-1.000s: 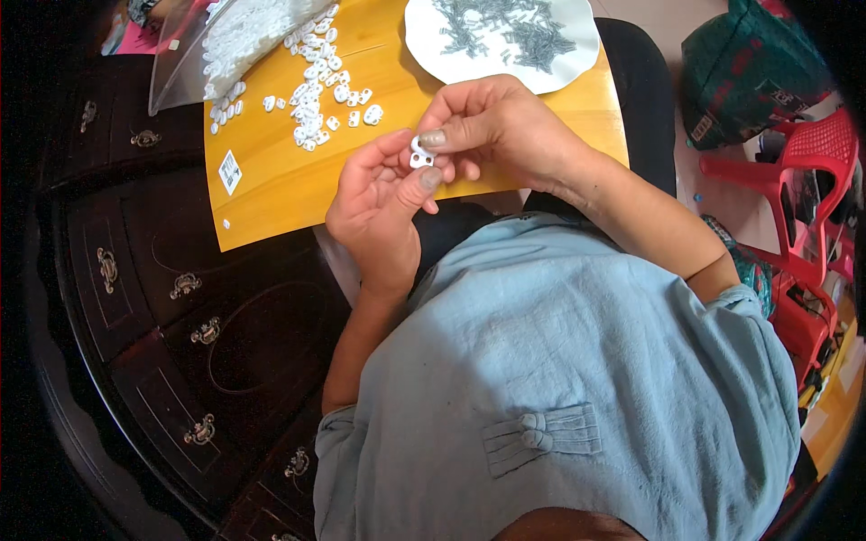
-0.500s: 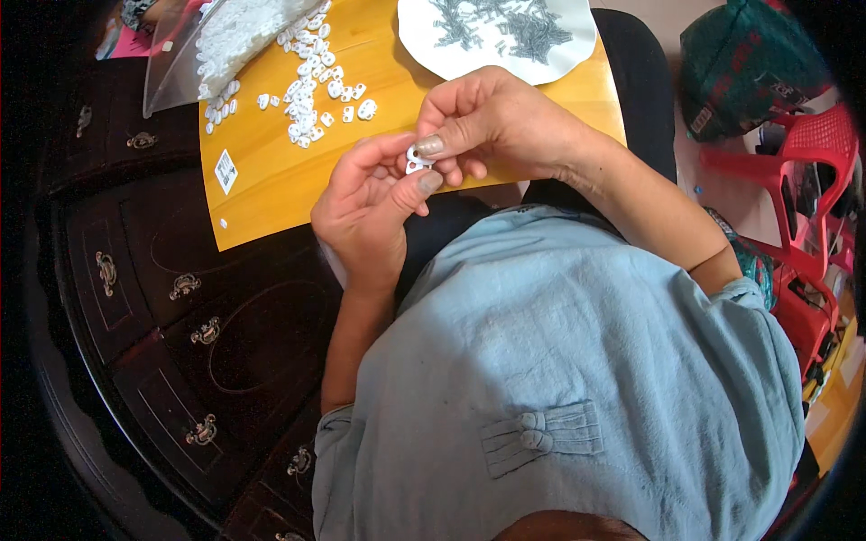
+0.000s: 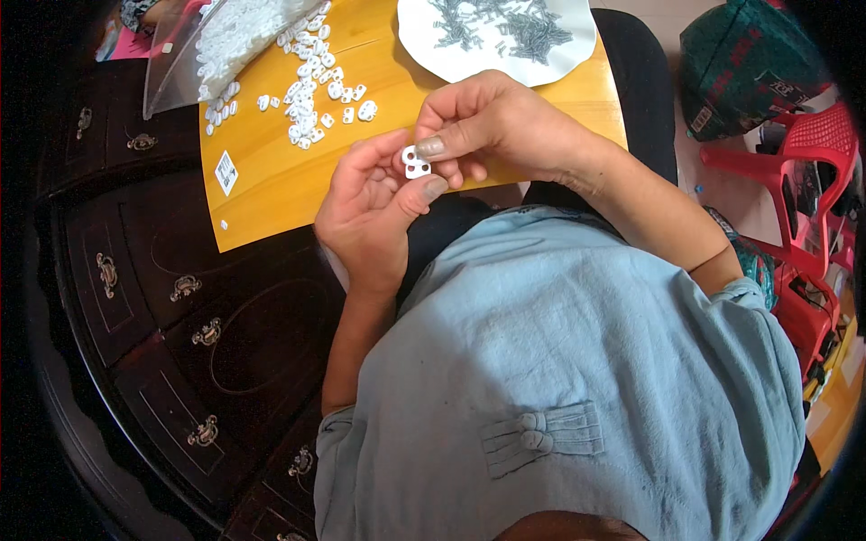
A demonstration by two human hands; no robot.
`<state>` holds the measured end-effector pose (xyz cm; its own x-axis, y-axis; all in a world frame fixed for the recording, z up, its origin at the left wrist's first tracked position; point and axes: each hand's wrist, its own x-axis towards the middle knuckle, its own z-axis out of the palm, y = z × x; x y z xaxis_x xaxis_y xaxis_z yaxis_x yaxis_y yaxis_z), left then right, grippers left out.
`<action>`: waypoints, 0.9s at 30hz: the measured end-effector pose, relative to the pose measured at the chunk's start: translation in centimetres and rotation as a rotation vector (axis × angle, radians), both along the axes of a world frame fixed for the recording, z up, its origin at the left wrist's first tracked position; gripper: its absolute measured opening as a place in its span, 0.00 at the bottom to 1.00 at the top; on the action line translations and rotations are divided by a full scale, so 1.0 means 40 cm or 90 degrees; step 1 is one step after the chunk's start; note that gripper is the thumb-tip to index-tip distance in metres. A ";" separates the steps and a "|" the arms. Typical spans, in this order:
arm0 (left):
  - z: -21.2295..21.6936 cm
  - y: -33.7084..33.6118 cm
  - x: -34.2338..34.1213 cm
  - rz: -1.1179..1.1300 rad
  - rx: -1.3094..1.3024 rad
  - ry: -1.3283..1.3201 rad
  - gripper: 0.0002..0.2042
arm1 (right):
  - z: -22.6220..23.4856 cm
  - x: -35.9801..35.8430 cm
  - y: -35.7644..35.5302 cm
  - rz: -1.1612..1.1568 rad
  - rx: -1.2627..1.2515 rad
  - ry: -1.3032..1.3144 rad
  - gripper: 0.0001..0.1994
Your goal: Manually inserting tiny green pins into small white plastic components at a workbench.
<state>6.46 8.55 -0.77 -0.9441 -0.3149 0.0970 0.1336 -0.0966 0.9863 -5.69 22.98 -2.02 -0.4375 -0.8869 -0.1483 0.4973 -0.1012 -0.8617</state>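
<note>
Between my two hands, over the near edge of the yellow wooden board, is a small white plastic piece with holes. My left hand pinches its lower part between thumb and fingers. The thumb and forefinger of my right hand close on its upper right side. Whether it is one piece or two pressed together I cannot tell. Many like white pieces lie scattered on the board beyond my left hand. Past my right hand stands a white scalloped plate with small grey pins on it.
A clear plastic bag full of white pieces lies at the far left of the board. Dark drawers with metal handles are on the left. At right are a red plastic chair and a dark green bag.
My left thumb has shifted slightly, so more of the white piece and its holes show. My hands have otherwise barely moved.
</note>
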 end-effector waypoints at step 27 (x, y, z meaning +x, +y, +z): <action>-0.008 -0.017 -0.008 0.019 -0.235 0.200 0.17 | 0.062 0.036 0.010 0.008 -0.043 -0.066 0.09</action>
